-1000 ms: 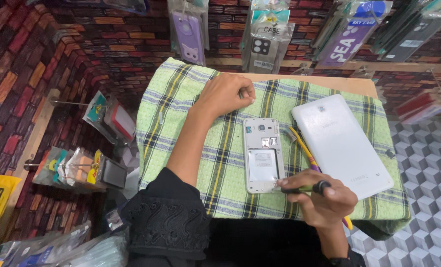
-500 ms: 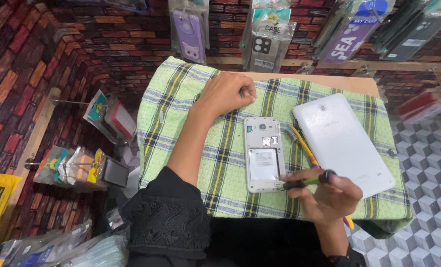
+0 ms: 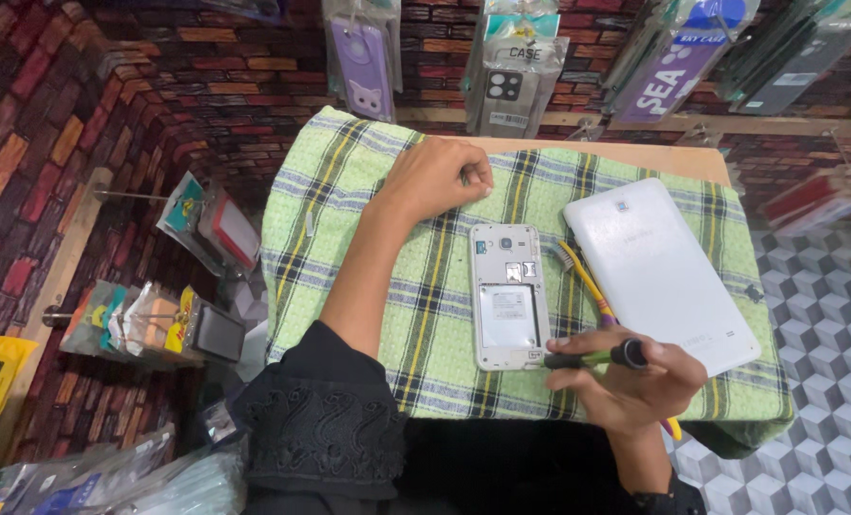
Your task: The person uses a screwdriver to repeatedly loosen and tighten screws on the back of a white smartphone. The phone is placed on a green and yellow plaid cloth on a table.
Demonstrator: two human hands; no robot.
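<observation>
A white phone (image 3: pixel 508 296) lies face down with its back cover off on a green plaid cloth (image 3: pixel 368 219). My right hand (image 3: pixel 631 386) grips a small screwdriver (image 3: pixel 588 360) with a green and black handle, its tip at the phone's lower right corner. My left hand (image 3: pixel 437 178) rests as a loose fist on the cloth, above and left of the phone, holding nothing that I can see. A white tablet (image 3: pixel 656 272) lies face down to the right of the phone. A yellow toothbrush (image 3: pixel 583 277) lies between phone and tablet.
The cloth covers a small wooden table (image 3: pixel 635 155). Packaged phone cases (image 3: pixel 513 72) hang along a brick-patterned wall behind it. More packaged accessories (image 3: pixel 149 319) hang on pegs to the left. A patterned tile floor (image 3: pixel 817 315) shows on the right.
My right hand has shifted slightly with the screwdriver at the phone's lower right corner. The left hand and the phone have not moved.
</observation>
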